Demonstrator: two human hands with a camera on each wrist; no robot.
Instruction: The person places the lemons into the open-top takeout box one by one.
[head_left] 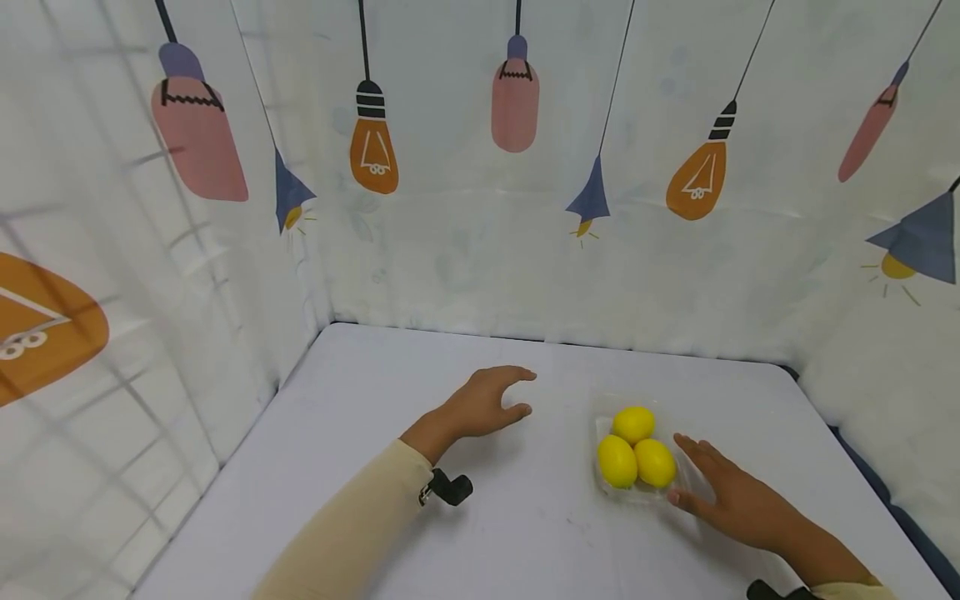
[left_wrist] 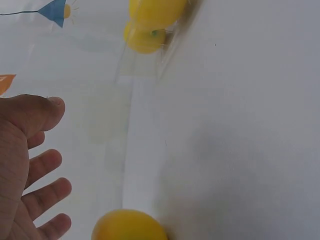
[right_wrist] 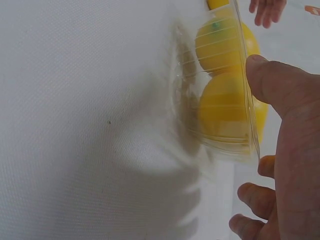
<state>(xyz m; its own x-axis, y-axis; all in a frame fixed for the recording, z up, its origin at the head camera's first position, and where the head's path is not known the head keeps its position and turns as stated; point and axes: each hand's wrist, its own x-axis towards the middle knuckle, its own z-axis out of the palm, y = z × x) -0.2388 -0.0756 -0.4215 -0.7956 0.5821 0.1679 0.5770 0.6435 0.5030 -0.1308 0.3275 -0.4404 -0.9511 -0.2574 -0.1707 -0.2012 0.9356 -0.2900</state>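
A white table [head_left: 525,533] is seen under both hands, the clear tray [head_left: 604,425] of three lemons [head_left: 634,455] is touched at its near corner by the flat, open right hand [head_left: 738,500], and the left hand [head_left: 487,404], loosely spread, is held well apart from it.

You're looking at three yellow lemons [head_left: 634,450] sitting in a clear plastic tray [head_left: 604,429] on the white table, right of centre. They're lying bunched and touching: one at the far end, two side by side nearer you. The tray is shallow, ribbed and transparent, resting flat. One lemon is showing a small green stem end in the right wrist view.
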